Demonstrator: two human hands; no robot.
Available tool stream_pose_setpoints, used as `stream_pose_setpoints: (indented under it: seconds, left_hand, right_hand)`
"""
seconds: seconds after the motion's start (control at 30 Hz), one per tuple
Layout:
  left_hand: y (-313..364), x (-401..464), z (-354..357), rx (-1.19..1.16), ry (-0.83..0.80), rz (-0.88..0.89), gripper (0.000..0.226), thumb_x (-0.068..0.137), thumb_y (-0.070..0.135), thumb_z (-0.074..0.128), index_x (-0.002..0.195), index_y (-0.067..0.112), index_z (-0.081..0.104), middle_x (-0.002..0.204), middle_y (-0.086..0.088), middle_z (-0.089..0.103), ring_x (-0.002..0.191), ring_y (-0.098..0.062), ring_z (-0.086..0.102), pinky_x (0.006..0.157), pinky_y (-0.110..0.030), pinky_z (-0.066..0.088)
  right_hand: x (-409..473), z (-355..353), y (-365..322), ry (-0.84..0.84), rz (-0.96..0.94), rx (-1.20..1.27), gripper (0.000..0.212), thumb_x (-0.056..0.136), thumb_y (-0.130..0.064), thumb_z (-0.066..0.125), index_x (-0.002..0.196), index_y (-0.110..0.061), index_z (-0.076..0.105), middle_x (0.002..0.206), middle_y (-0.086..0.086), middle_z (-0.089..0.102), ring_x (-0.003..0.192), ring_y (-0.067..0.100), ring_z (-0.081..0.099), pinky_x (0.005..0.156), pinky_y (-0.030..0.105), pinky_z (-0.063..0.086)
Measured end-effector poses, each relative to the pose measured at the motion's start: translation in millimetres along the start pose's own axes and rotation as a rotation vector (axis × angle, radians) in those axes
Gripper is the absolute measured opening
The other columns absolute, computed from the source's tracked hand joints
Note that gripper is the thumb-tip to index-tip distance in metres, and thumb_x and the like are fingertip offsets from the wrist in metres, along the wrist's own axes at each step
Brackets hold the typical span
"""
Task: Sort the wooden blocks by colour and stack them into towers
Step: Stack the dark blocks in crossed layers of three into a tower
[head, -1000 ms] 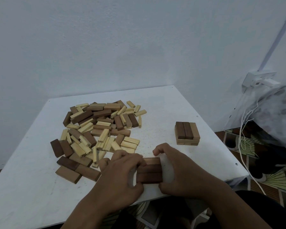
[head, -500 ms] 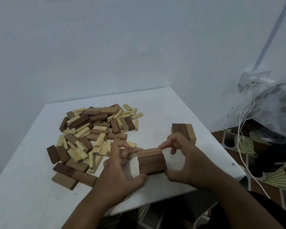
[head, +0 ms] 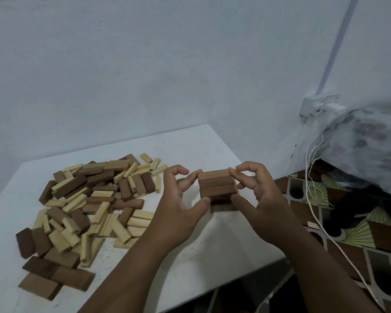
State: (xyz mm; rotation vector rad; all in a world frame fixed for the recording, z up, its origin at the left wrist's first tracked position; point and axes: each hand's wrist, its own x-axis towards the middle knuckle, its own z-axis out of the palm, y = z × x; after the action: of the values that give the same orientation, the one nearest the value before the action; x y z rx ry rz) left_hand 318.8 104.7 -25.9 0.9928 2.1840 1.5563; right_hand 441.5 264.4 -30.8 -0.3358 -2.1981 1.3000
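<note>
A layer of three brown blocks [head: 217, 184] lying side by side is pinched between both hands. My left hand [head: 180, 201] holds its left side with thumb and forefinger. My right hand [head: 256, 195] holds its right side the same way. The layer sits directly over the small brown tower [head: 222, 207], which is mostly hidden beneath it; I cannot tell whether they touch. A loose pile of mixed pale and brown blocks [head: 95, 199] covers the left half of the white table [head: 212, 249].
Several larger brown blocks [head: 54, 276] lie at the pile's near left edge. The table's right edge runs just past my right hand. White cables [head: 312, 206] hang from a wall socket [head: 318, 106] beside a patterned bag [head: 366, 141].
Both hands lifted the three-block brown layer from the table's front edge and carried it away and to the right, over the brown tower. The camera view shifted too.
</note>
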Motion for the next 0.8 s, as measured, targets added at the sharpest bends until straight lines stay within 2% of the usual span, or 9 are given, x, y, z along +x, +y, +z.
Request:
stream_pose_setpoints:
  seconds: [0.07,0.2,0.33,0.43,0.5,0.57,0.67,0.77,0.8]
  left_hand:
    - [-1,9,9,-0.003,-0.016,0.008,0.050,0.089,0.011,0.066,0.113,0.036,0.030,0.135,0.022,0.057,0.122,0.015,0.044,0.092,-0.011,0.033]
    - [-2,22,21,0.015,-0.035,0.023,0.050,0.089,0.010,0.064,0.113,0.035,0.029,0.138,0.020,0.055,0.127,0.009,0.042,0.094,-0.015,0.036]
    - [-7,29,24,0.050,-0.064,0.028,0.051,0.090,0.010,0.064,0.114,0.035,0.028,0.138,0.021,0.054,0.133,0.002,0.039,0.109,-0.032,0.036]
    - [-12,30,27,0.057,-0.075,0.032,0.052,0.089,0.009,0.065,0.115,0.036,0.028,0.140,0.017,0.054,0.139,-0.001,0.034,0.115,-0.041,0.031]
    - [-15,31,28,0.060,-0.080,0.030,0.054,0.089,0.008,0.064,0.116,0.037,0.027,0.142,0.015,0.053,0.140,-0.001,0.031,0.116,-0.041,0.030]
    - [-17,31,29,0.054,-0.085,0.031,0.056,0.089,0.007,0.063,0.118,0.038,0.027,0.144,0.013,0.051,0.139,0.002,0.030,0.115,-0.034,0.030]
    - [-20,30,29,0.031,-0.082,0.021,0.060,0.090,0.006,0.063,0.123,0.040,0.026,0.145,0.011,0.050,0.136,0.008,0.031,0.105,-0.017,0.029]
    - [-20,29,29,0.021,-0.094,0.013,0.065,0.092,0.009,0.062,0.129,0.045,0.024,0.150,0.010,0.046,0.137,0.013,0.026,0.109,-0.022,0.029]
    - [-19,28,29,0.030,-0.109,0.013,0.068,0.093,0.011,0.062,0.133,0.048,0.021,0.153,0.011,0.041,0.137,0.016,0.023,0.108,-0.019,0.028]
  right_hand:
    - [3,-2,8,0.026,-0.043,-0.068,0.051,0.090,0.001,0.064,0.133,-0.020,0.047,0.118,-0.048,0.045,0.111,-0.005,0.053,0.088,0.009,0.042]
    - [9,-4,21,0.011,-0.013,-0.110,0.056,0.092,-0.001,0.063,0.137,-0.028,0.042,0.117,-0.054,0.040,0.116,-0.004,0.050,0.095,0.012,0.044]
    - [11,-1,27,0.010,0.054,-0.100,0.059,0.092,0.000,0.062,0.132,-0.036,0.039,0.120,-0.045,0.040,0.126,-0.001,0.048,0.106,0.021,0.044]
    - [10,0,31,0.005,0.097,-0.112,0.063,0.091,-0.002,0.063,0.128,-0.045,0.037,0.121,-0.044,0.040,0.130,0.003,0.048,0.109,0.035,0.043]
    - [9,1,34,0.003,0.118,-0.125,0.066,0.091,-0.004,0.063,0.126,-0.051,0.035,0.119,-0.048,0.041,0.129,-0.001,0.047,0.111,0.044,0.040]
    - [8,3,35,0.000,0.131,-0.128,0.066,0.091,-0.004,0.062,0.124,-0.054,0.034,0.120,-0.050,0.042,0.128,-0.003,0.047,0.112,0.049,0.037]
    - [6,8,36,-0.002,0.142,-0.111,0.064,0.091,-0.006,0.060,0.127,-0.052,0.034,0.132,-0.030,0.046,0.130,0.006,0.047,0.111,0.052,0.037]
    - [7,10,38,0.002,0.147,-0.127,0.065,0.092,-0.009,0.059,0.128,-0.054,0.032,0.136,-0.021,0.046,0.127,0.010,0.048,0.110,0.052,0.038]
    - [6,10,38,0.005,0.151,-0.131,0.065,0.092,-0.009,0.059,0.128,-0.056,0.031,0.135,-0.021,0.046,0.127,0.010,0.048,0.110,0.052,0.039]
